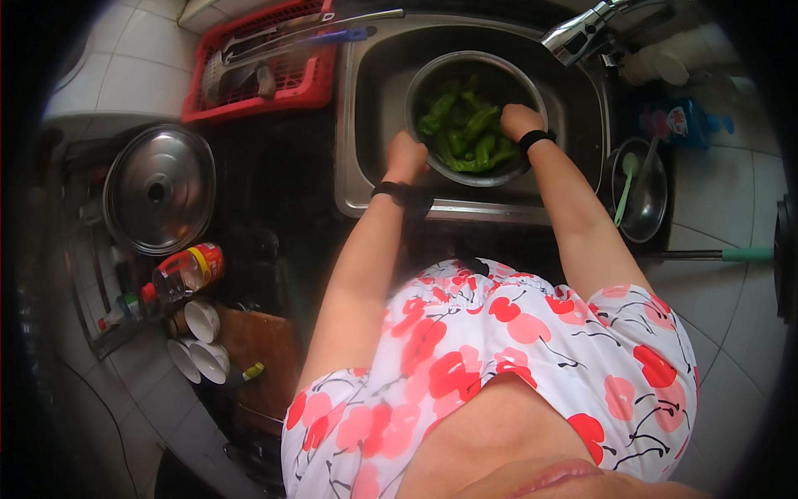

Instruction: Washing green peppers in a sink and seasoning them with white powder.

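A round metal bowl (414, 93) sits in the stainless steel sink (381, 75), holding several green peppers (464, 134). At the bowl's left rim, my left hand (406, 156) is curled round the edge. My right hand (520, 121) is bent inside the right rim, close above the peppers. Its fingertips are hidden, so I cannot tell whether it grips a pepper. Both wrists wear dark bands.
A chrome faucet (576, 37) overhangs the sink's back right corner. Left stands a red plastic basket (249, 107) of utensils, with a metal lid (159, 187), an oil bottle (187, 272), white bowls (209, 362) and a wooden board (265, 355) nearer. Right are a blue bottle (689, 123) and a dark bowl (648, 206).
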Demonstrator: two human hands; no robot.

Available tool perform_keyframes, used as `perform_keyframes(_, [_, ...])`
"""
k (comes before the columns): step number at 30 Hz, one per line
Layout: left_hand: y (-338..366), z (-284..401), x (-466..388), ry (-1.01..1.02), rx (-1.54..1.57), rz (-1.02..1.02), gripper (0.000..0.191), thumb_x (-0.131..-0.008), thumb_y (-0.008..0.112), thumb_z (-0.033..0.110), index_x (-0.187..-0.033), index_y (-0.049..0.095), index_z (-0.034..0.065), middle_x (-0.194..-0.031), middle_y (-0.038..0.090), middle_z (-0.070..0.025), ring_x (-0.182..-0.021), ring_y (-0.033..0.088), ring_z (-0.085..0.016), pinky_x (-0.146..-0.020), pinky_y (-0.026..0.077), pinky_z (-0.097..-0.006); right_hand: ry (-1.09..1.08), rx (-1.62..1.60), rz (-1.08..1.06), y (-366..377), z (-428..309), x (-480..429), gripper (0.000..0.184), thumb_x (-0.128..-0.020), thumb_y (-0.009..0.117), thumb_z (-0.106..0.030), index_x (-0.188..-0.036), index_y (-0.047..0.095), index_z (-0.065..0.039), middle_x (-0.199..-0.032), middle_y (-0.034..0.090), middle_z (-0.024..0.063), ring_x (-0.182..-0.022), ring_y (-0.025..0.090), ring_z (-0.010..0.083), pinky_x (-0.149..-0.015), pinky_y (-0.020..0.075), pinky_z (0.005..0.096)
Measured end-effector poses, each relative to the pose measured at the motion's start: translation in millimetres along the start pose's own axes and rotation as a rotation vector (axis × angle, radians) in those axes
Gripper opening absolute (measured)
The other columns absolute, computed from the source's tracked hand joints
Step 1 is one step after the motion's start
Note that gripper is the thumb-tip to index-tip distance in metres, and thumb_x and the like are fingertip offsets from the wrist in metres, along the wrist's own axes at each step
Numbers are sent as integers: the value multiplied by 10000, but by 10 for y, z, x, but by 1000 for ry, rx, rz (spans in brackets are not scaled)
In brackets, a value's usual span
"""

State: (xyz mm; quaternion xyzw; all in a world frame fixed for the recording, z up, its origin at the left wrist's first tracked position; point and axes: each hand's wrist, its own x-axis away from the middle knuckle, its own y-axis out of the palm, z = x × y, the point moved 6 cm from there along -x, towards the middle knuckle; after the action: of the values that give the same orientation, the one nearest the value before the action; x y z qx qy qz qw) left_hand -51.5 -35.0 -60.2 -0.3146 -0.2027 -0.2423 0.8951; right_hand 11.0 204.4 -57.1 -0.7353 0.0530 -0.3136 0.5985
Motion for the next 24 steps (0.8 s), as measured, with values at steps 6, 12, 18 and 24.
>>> perform_keyframes(6, [72, 54, -29, 52, -3, -40, 173, -748, 476, -30, -888, 554, -94, -660, 613, -192, -567, 633, -273, -543, 495, -349, -80, -62, -47, 6, 96, 223, 219, -783, 465, -122, -864, 638, -15, -915, 618, 206, -861, 594, 361, -740, 475, 434])
perform_keyframes(12, [110, -103, -161, 129, -308, -90, 152, -746, 489, -25, -838, 579, -106, -600, 610, -190, -617, 647, -273, -630, 496, -339, -68, -129, 89, -484, 94, 463, 259, -821, 454, -216, -814, 626, -24, -848, 618, 204, -817, 591, 367, -716, 466, 444])
perform_keyframes(18, [136, 41, -126, 58, -235, -53, 132, -748, 495, -13, -792, 587, -97, -609, 609, -208, -605, 647, -286, -614, 507, -351, -213, -194, -126, -169, -702, 334, 269, -788, 473, -207, -882, 646, -23, -940, 613, 208, -900, 580, 370, -773, 460, 423])
perform_keyframes(24, [113, -12, -79, 124, -244, -30, 167, -740, 484, -37, -873, 578, -73, -632, 615, -194, -584, 641, -289, -563, 503, -347, -171, -79, -157, -295, -497, 613, 254, -792, 488, -205, -891, 642, -29, -938, 618, 195, -896, 586, 357, -759, 465, 423])
